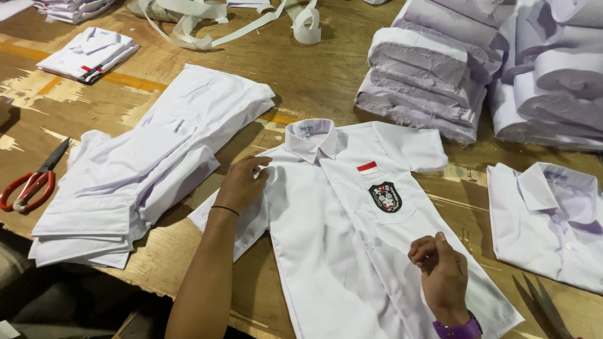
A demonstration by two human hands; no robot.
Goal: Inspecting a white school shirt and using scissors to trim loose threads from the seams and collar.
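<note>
A white short-sleeved shirt [342,251] lies face up on the wooden table [314,81], collar away from me, with a red-and-white patch and a dark crest on its chest pocket. My left hand [242,182] rests on the shirt's shoulder near the collar, fingers curled and pinching the fabric. My right hand [440,270], wearing a purple wristband, sits on the lower front of the shirt with its fingers curled, pressing the cloth.
A stack of white shirts [144,169] lies left of the shirt. Red-handled scissors [31,182] sit at the far left. Folded white fabric bundles [452,63] fill the back right. Another white shirt [553,220] lies right, dark scissors [546,307] below it. White strips [207,25] lie at the back.
</note>
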